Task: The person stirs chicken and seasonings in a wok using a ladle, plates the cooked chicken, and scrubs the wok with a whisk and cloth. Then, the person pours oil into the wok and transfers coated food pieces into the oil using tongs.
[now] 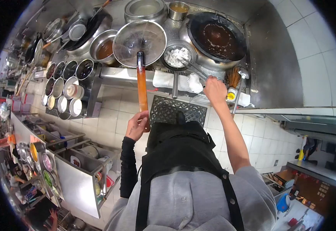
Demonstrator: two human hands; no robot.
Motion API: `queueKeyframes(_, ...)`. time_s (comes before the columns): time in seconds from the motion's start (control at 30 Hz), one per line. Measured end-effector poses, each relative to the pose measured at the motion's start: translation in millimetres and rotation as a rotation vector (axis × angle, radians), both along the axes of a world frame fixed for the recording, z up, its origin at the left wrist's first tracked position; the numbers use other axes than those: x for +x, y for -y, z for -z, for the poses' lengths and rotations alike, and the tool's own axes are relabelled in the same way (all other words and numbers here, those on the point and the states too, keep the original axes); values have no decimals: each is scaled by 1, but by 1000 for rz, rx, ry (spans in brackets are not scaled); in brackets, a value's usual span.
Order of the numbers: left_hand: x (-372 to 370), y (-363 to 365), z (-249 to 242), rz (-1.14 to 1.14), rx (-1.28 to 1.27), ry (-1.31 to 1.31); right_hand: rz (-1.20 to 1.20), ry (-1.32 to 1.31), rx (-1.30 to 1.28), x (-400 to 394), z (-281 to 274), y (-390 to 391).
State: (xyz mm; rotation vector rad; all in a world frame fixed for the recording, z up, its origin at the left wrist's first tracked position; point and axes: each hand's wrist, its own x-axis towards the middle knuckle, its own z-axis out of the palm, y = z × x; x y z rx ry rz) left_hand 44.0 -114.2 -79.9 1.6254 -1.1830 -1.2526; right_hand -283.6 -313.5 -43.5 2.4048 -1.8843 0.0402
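Note:
My left hand [137,126] is closed around the orange wooden handle of a round wire-mesh strainer [126,42], whose bowl sits at the stove's edge. My right hand [215,91] grips metal tongs [197,71]. The tips of the tongs reach into a pile of white, crumpled-looking food pieces [174,57]. These pieces lie in a perforated metal ladle [175,85], its grey handle pointing toward me. To the right of the ladle, a black wok [196,32] holds dark brown oil with foam at its rim. The tong tips are partly hidden among the pieces.
A bowl of brown liquid [94,45] and several seasoning pots [84,69] stand at left. A folded white cloth [166,79] and a bamboo brush [233,78] lie along the stove front. A steel wall [276,57] bounds the right side. Another person's hand [53,215] shows lower left.

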Motion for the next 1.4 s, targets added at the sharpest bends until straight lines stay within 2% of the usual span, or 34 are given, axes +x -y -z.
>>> queueKeyframes(0.13,21,-10,21,-34,-61,-66,68,19,-67,19,-34,-25)
queueKeyframes(0.27,28,-11,51,-255,-77,-14,212,67,-59,40,-71,-49)
queueKeyframes(0.37,39,-7,73,-190,-31,-163,230,29,-94,47,-76,-57)
queueKeyframes(0.47,45,-7,91,-145,-28,-269,233,6,-107,52,-73,-59)
queueKeyframes(0.9,41,-3,82,-139,95,-421,279,51,-42,70,-61,-57)
queueKeyframes(1.17,27,4,85,-194,257,-540,271,127,-9,66,-12,-33)
queueKeyframes(1.27,19,1,80,-223,241,-566,294,158,-4,69,-20,-42)
queueKeyframes(1.4,18,-10,104,-221,257,-674,331,224,1,72,-35,-62)
